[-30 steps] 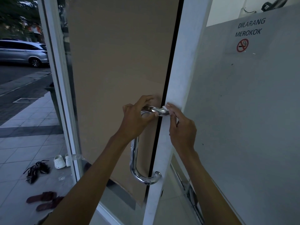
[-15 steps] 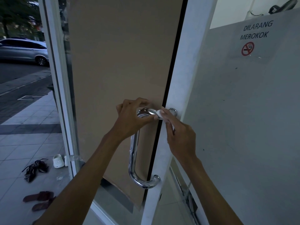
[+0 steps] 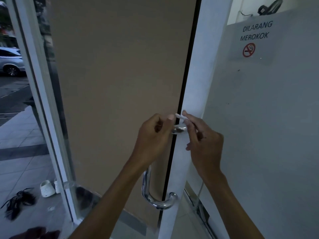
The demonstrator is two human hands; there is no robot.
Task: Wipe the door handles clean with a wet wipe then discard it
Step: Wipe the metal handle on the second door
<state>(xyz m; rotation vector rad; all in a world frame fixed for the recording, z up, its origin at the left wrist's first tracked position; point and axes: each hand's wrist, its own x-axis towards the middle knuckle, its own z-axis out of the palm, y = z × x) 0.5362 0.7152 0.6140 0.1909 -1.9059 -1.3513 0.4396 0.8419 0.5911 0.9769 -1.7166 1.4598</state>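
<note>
A chrome D-shaped door handle (image 3: 156, 202) is fixed to the white door frame (image 3: 205, 69). Its lower bend shows in full; its upper bar (image 3: 179, 130) peeks out between my hands. My left hand (image 3: 153, 137) curls around the top of the handle. My right hand (image 3: 203, 140) pinches a small folded white wet wipe (image 3: 179, 116) between thumb and fingers, just above the upper bar at the frame's edge. Most of the wipe is hidden by my fingers.
A brown-covered glass panel (image 3: 120, 75) lies left of the frame, a frosted panel with a no-smoking sign (image 3: 249, 49) to the right. Outside at the left are tiled pavement, white clogs (image 3: 46, 188), black sandals (image 3: 17, 200) and a parked silver car (image 3: 10, 62).
My right hand has lifted the wipe from the handle's upper bar to just above it. My left hand stays on the top of the handle.
</note>
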